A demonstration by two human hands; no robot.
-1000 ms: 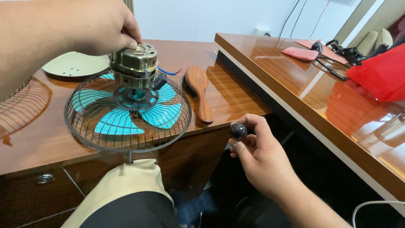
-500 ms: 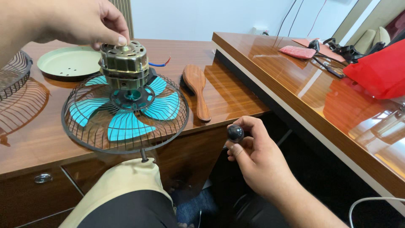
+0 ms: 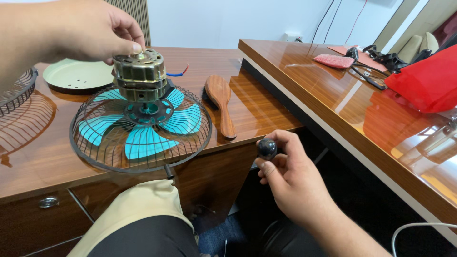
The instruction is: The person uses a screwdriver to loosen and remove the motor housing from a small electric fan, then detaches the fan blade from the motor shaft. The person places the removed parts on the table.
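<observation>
The left hand (image 3: 95, 31) pinched the top of the fan motor (image 3: 139, 76) between thumb and fingertips, at about eleven o'clock in the view; the brass-coloured motor stood upright on the wire guard (image 3: 140, 128), and the turquoise blades (image 3: 145, 126) showed through the wires; the guard rested on the wooden desk (image 3: 43, 157), its near rim at the desk's front edge. The right hand (image 3: 290, 181) was down at five o'clock, off the desk, fingers curled closed round a small dark knob (image 3: 267, 148) held up at the fingertips. A wooden brush (image 3: 221, 102) lay just beside the guard at its three o'clock; a pale green round plate (image 3: 76, 75) sat behind at ten o'clock; a second wire guard (image 3: 19, 88) showed at the left edge; something of red cloth (image 3: 423, 81) lay on the side desk at two o'clock.
</observation>
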